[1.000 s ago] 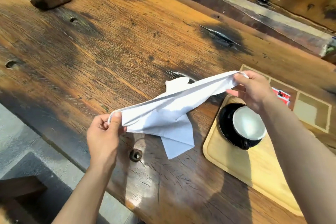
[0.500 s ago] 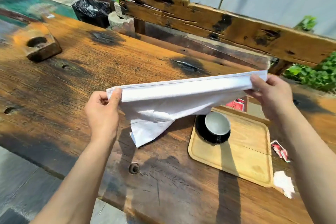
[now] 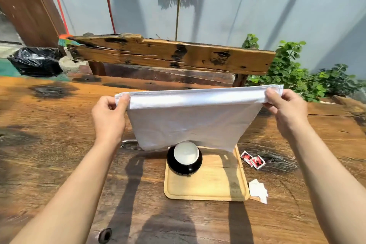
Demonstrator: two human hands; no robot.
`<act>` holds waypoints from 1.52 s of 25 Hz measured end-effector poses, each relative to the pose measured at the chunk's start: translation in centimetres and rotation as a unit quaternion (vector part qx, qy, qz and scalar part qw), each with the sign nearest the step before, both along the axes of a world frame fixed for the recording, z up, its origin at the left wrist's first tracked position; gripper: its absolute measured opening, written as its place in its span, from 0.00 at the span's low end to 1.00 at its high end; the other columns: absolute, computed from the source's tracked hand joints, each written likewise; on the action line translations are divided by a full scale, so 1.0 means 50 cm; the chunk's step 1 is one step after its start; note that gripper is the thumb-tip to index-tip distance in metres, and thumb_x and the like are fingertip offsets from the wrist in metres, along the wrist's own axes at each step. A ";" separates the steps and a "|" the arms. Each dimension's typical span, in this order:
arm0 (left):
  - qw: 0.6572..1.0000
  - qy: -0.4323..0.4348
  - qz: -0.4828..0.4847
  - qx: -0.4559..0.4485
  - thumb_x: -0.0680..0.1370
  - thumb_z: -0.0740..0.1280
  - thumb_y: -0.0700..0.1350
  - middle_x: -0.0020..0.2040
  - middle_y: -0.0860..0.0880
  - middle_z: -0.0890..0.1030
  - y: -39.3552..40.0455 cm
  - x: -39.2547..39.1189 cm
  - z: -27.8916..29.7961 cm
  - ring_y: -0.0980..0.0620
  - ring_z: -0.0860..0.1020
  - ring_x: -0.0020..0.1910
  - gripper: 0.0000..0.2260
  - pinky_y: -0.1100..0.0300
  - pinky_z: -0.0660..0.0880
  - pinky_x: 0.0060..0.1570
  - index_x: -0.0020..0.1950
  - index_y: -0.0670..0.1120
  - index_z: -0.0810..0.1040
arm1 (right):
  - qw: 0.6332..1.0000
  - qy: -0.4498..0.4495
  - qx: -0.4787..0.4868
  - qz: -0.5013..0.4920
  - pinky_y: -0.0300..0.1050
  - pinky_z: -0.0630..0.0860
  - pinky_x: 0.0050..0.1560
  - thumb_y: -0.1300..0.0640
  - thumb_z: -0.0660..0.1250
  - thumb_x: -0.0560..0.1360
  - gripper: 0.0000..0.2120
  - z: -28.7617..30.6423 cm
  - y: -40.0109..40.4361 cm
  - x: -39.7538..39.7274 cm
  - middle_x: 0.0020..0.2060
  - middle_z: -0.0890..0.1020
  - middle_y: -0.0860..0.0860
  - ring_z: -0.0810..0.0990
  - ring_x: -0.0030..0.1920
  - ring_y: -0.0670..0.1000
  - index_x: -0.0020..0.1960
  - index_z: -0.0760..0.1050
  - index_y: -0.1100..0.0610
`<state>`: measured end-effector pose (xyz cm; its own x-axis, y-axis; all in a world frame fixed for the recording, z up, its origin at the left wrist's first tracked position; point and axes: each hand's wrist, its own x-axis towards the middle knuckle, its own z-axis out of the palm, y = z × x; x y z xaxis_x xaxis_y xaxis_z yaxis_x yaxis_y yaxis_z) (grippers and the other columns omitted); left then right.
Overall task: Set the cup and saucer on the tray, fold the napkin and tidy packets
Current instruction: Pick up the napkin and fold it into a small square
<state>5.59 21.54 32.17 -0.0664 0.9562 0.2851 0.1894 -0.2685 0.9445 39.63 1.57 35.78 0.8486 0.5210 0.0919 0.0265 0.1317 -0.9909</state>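
A white cloth napkin [image 3: 190, 121] hangs in the air, stretched flat between both hands. My left hand [image 3: 109, 117] pinches its upper left corner and my right hand [image 3: 287, 113] pinches its upper right corner. Below it, a black cup with a white inside [image 3: 186, 153] stands on a black saucer [image 3: 174, 166] in the far left corner of a light wooden tray [image 3: 213, 184]. The napkin's lower edge hides the tray's far rim. Two red packets [image 3: 253, 160] lie on the table right of the tray, and white packets [image 3: 258, 190] lie by its near right corner.
The rough wooden table [image 3: 59, 144] has dark knots and a hole [image 3: 105, 234] near its front edge. A wooden bench back [image 3: 170, 53] stands behind it, with a black bag [image 3: 35, 61] at the far left and green plants [image 3: 293, 73] at the far right.
Both hands lifted the napkin higher and pulled it open into a flat hanging sheet over the tray. The view has tilted up and turned to face the tray.
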 end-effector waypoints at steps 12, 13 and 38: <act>0.995 -0.030 -0.095 -0.015 0.72 0.71 0.55 0.33 0.55 0.79 0.061 0.144 0.090 0.61 0.77 0.33 0.11 0.61 0.78 0.38 0.32 0.54 0.76 | 0.999 0.005 -0.005 -0.041 0.42 0.78 0.41 0.56 0.72 0.72 0.07 0.046 -0.038 0.118 0.37 0.81 0.49 0.77 0.40 0.47 0.37 0.77 0.54; 0.995 -0.023 -0.095 -0.007 0.72 0.71 0.55 0.31 0.57 0.79 0.055 0.136 0.089 0.65 0.75 0.30 0.11 0.67 0.75 0.34 0.32 0.54 0.75 | 0.999 -0.007 -0.022 -0.042 0.42 0.74 0.40 0.54 0.72 0.72 0.07 0.039 -0.044 0.114 0.36 0.80 0.49 0.75 0.39 0.47 0.37 0.77 0.54; 0.897 0.217 -0.240 -0.302 0.81 0.59 0.52 0.41 0.45 0.79 -0.272 -0.207 -0.347 0.47 0.75 0.41 0.14 0.53 0.68 0.40 0.42 0.45 0.74 | 0.932 0.196 -0.305 0.004 0.55 0.77 0.46 0.54 0.71 0.73 0.10 -0.397 -0.415 -0.203 0.38 0.83 0.57 0.78 0.39 0.56 0.38 0.80 0.60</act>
